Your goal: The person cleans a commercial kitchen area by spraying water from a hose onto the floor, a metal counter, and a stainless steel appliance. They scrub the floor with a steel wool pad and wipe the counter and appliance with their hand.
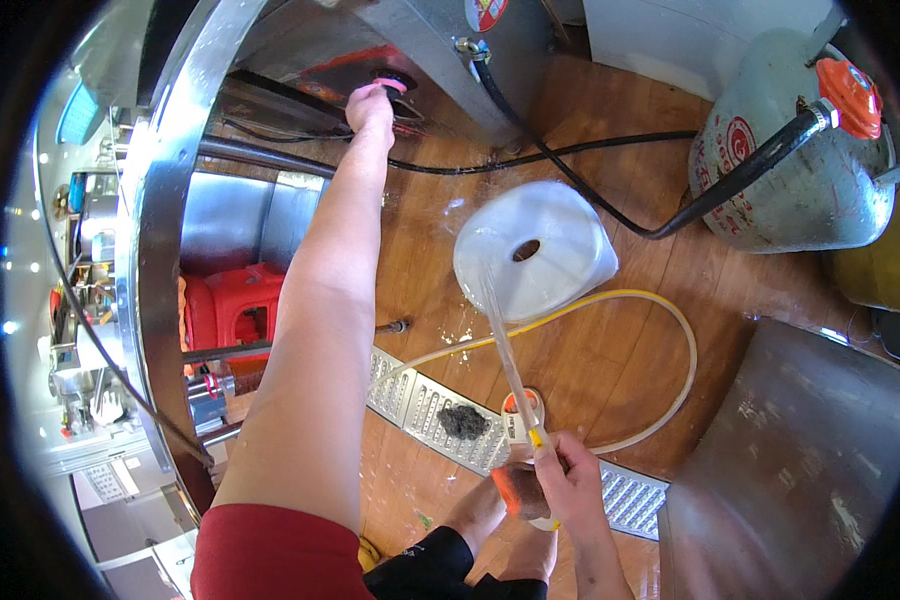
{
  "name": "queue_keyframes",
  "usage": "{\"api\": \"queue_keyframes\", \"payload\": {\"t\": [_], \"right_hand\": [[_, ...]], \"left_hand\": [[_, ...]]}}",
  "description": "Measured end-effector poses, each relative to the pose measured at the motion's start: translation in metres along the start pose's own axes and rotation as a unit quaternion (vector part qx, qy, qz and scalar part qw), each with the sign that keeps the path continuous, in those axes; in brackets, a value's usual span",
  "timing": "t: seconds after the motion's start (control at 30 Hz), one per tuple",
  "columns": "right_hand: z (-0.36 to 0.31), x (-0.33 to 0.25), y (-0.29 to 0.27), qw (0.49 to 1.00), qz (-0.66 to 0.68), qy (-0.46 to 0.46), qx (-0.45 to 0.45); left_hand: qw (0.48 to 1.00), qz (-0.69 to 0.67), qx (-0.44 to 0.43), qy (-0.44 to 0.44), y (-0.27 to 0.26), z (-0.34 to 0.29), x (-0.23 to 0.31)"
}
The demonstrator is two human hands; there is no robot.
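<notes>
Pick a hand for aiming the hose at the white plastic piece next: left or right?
Right, likely: the right hand holds the hose, angled toward the white plastic piece. The left hand is stretched out at the metal unit, touching a pink item.

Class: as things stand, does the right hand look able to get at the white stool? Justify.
Probably yes: only water and a loop of hose seem to lie between the right hand and the stool. But that hand holds the hose, so gripping might mean letting go first.

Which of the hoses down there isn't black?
The pale hose, looping near your right hand; the hoses by the cylinder are black.
</notes>
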State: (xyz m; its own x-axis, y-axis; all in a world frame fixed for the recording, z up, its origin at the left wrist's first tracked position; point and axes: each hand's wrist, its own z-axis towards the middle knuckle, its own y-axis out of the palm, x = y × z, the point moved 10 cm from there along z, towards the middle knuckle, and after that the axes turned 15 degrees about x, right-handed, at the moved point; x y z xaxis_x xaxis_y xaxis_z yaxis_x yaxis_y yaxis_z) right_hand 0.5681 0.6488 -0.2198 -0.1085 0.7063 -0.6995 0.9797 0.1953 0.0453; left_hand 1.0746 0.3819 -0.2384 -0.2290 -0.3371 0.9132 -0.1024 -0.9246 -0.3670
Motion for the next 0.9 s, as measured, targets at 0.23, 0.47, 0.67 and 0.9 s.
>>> {"api": "queue_keyframes", "payload": {"t": [0.23,0.47,0.67,0.9], "right_hand": [[0.015,-0.002,0.006,1.0,-0.008,0.006,-0.008],[0.021,-0.025,0.025,0.999,0.015,-0.028,-0.035],[-0.002,-0.073,0.034,0.993,0.015,-0.049,-0.102],[0.016,-0.112,0.045,0.987,0.033,-0.094,-0.127]], "left_hand": [[0.994,0.06,-0.038,-0.078,0.02,0.019,-0.005],[0.993,0.111,-0.045,-0.006,0.014,0.017,0.012],[0.903,0.352,0.05,0.239,0.005,-0.008,0.066],[0.937,0.256,0.081,0.221,-0.016,-0.045,0.053]]}}
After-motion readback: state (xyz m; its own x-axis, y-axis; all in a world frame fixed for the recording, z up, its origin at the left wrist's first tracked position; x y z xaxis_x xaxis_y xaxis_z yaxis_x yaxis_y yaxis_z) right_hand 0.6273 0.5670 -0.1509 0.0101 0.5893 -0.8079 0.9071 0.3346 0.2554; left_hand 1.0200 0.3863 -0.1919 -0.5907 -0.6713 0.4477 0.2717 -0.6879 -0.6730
